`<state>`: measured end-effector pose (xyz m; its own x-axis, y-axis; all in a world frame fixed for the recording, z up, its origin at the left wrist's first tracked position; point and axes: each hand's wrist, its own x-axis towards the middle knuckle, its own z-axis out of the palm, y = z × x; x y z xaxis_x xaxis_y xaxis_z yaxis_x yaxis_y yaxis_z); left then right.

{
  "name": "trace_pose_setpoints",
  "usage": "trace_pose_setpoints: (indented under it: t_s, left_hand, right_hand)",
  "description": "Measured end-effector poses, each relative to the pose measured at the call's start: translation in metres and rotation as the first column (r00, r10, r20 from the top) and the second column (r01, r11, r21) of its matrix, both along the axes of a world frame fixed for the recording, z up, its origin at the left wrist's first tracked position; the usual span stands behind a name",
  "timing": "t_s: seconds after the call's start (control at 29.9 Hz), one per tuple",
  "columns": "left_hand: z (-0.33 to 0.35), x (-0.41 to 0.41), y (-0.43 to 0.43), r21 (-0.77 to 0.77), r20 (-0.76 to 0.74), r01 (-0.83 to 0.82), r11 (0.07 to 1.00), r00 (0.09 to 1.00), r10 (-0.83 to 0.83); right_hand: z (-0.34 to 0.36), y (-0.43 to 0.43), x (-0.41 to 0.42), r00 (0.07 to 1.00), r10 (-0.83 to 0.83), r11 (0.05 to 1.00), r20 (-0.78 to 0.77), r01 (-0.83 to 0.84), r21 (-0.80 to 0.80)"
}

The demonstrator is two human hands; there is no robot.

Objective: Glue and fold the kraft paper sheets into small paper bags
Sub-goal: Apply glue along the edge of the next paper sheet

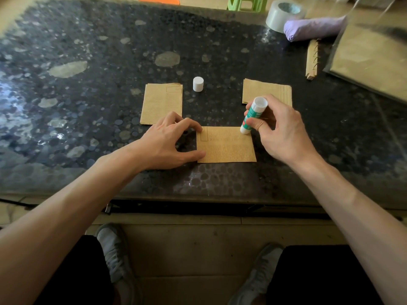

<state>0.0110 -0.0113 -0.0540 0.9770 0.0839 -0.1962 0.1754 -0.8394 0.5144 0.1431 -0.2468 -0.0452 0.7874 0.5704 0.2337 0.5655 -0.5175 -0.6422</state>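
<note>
glue stick pinched between right fingers

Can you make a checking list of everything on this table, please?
Surface: dark speckled table, glossy.
Job's things: sheet flat near edge; glue stick tip on its far right corner; cap standing apart; left stack and right stack behind.
Clutter: tape roll, purple bundle, spiral pad, far right.
Hands: left hand presses sheet's left edge; right hand grips glue stick.
Cables: nothing seen.
Surroundings: green stool beyond table; shoes below.
</note>
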Motion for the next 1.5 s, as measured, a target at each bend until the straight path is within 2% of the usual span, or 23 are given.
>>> trace_pose_setpoints:
  t_s: [0.3,0.47,0.7,0.8,0.94,1.1,1.5]
  left_hand:
    - [0.000,0.000,0.000,0.002,0.000,0.001,1.000,1.000,-0.001]
    - [0.001,0.000,-0.001,0.004,0.000,0.000,1.000,1.000,0.000]
    - [0.000,-0.001,0.000,0.004,0.010,0.003,1.000,1.000,-0.003]
    - [0.000,-0.001,-0.001,0.002,0.015,0.004,1.000,1.000,-0.004]
    - [0.001,-0.001,-0.001,0.001,0.011,0.002,1.000,1.000,-0.002]
    - [0.000,-0.001,-0.001,0.007,0.011,0.005,1.000,1.000,-0.005]
    - [-0.003,0.000,-0.001,0.016,0.028,-0.005,1.000,1.000,0.005]
  right_hand:
    - [0.006,-0.007,0.007,0.981,0.090,0.996,-0.170,-0.091,0.001]
    - [0.004,-0.004,0.006,0.998,-0.056,0.998,0.003,0.056,-0.040]
    - [0.005,-0.013,0.010,0.964,-0.255,0.961,0.078,0.243,0.133]
    - [0.012,-0.019,0.007,0.988,-0.150,0.981,0.044,0.143,0.134]
    - [0.008,-0.023,-0.010,0.999,0.031,0.998,-0.019,-0.030,0.054]
    - [0.006,-0.029,-0.020,0.987,0.135,0.991,-0.088,-0.136,-0.011]
    - [0.016,-0.037,-0.015,0.980,0.168,0.974,-0.106,-0.182,-0.138]
